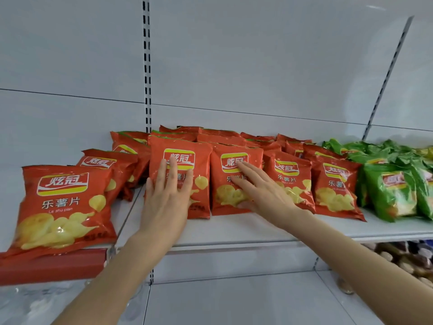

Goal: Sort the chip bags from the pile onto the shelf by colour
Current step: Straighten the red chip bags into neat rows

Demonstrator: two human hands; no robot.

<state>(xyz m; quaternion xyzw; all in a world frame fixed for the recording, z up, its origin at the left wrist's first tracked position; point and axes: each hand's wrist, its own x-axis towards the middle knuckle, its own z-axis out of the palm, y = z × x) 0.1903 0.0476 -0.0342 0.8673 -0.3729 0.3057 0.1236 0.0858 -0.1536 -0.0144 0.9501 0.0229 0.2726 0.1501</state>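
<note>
- The left hand (pixel 167 198) lies flat, fingers straight and close together, on the front of an upright red foil chip bag with a yellow-and-white logo (pixel 202 158); its grip is wide and holds nothing, the palm only pressing
- The right hand (pixel 264 195) lies the same way on the neighbouring red foil bag (pixel 219 184) just to the right, fingertips over the logo, grip wide, nothing pinched
- The flat palms look meant to push these two front bags back against the red rows behind (pixel 218 133), so that they stand square and the front line runs even
- Red bags fill the left and middle of the shelf; one more red bag (pixel 63 207) stands nearest at the left, on the adjoining shelf section, above a red price strip (pixel 51 266)
- Crinkled green foil chip bags (pixel 393 188) stand just right of the red ones, and a sliver of yellow bag (pixel 426 152) shows at the far right edge: the colours stand in separate blocks, which fits the sorting
- The pile is out of view, so I cannot tell how many bags are left
- The white metal shelf (pixel 234 233) is smooth and bare at its near lip; foil should slide easily on it, and light puffed bags may tip if pushed high up
- Behind is a white back panel with a black-slotted upright (pixel 147 66); a lower shelf at the near right holds brownish packets (pixel 407 259), too blurred to name
</note>
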